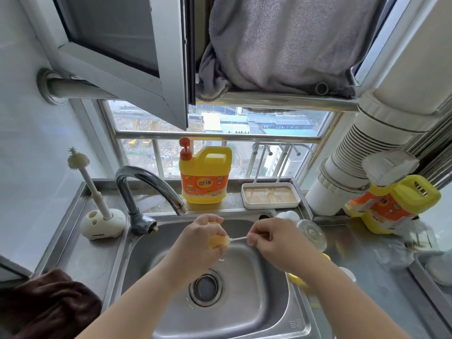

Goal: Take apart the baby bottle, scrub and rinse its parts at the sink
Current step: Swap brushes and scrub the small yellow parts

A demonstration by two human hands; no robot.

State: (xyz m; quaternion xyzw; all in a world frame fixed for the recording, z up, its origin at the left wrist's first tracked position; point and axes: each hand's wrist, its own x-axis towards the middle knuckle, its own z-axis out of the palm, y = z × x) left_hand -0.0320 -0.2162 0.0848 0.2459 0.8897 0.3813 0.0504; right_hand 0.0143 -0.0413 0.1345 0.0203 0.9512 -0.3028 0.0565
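Over the steel sink (281, 321), my left hand (200, 234) grips a small yellow bottle part (216, 242), mostly hidden by the fingers. My right hand (271, 238) pinches the thin white handle of a small brush (238, 239), whose tip goes into the yellow part. The clear bottle body (311, 234) lies on its side on the counter just right of my right hand. Another yellow bottle part (297, 280) shows under my right forearm at the sink's right rim.
The faucet (149, 184) arches above the sink's left; no water runs. A large bottle brush (85, 177) stands in its white holder at left. A yellow detergent jug (205, 176) and a white tray (270, 195) sit on the sill. A brown cloth (46, 304) lies lower left.
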